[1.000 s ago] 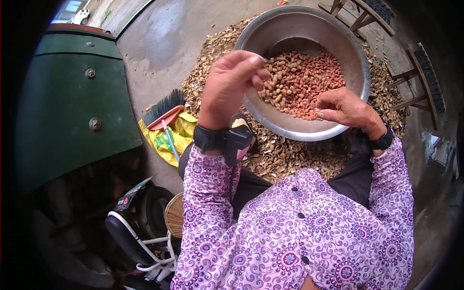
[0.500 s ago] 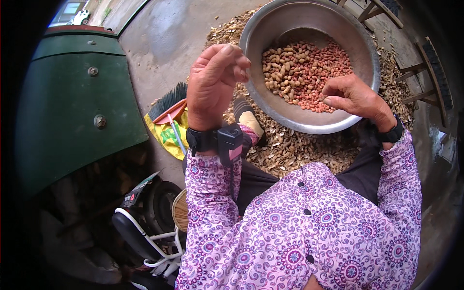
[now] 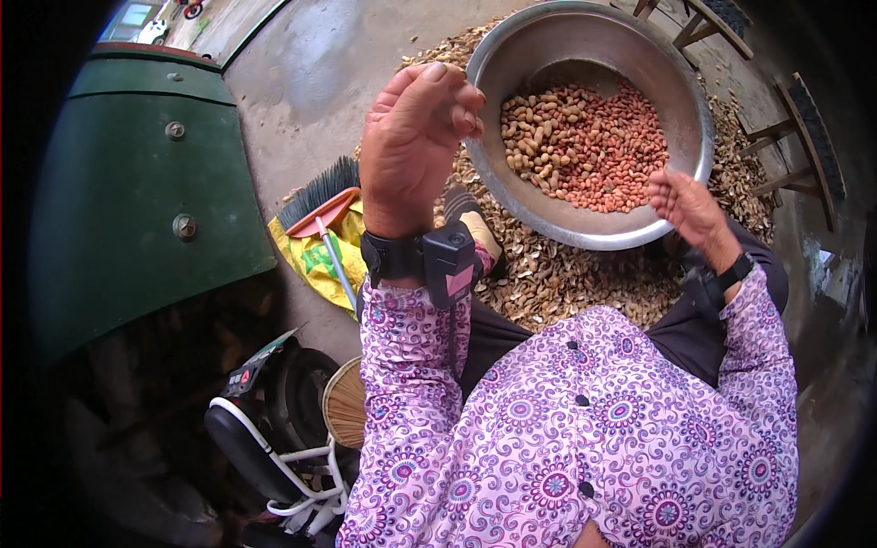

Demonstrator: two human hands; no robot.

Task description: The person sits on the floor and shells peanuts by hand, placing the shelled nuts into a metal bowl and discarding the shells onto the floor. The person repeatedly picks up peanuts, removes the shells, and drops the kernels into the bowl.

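A wide metal basin (image 3: 585, 236) holds unshelled peanuts (image 3: 541, 137) on its left side and red shelled peanut kernels (image 3: 621, 151) on its right. My left hand (image 3: 416, 146) is raised beside the basin's left rim, its fingers curled in with the thumb against them. Whatever it may hold is hidden by the fingers. At the basin's lower right rim is my right hand (image 3: 692, 212), fingers bent and drawn together. Its grip, too, shows nothing I can make out.
Broken peanut shells (image 3: 548, 283) cover the ground around the basin. A broom (image 3: 320, 205) lies on a yellow bag (image 3: 311, 256) at the left, near a dark green panel (image 3: 155, 201). Wooden stools (image 3: 808, 151) stand at the right. A round straw-coloured bundle (image 3: 347, 402) is at lower left.
My right hand has moved from above the kernels toward the lower right rim, and its fingers have curled further. My left hand has risen slightly and stays curled.
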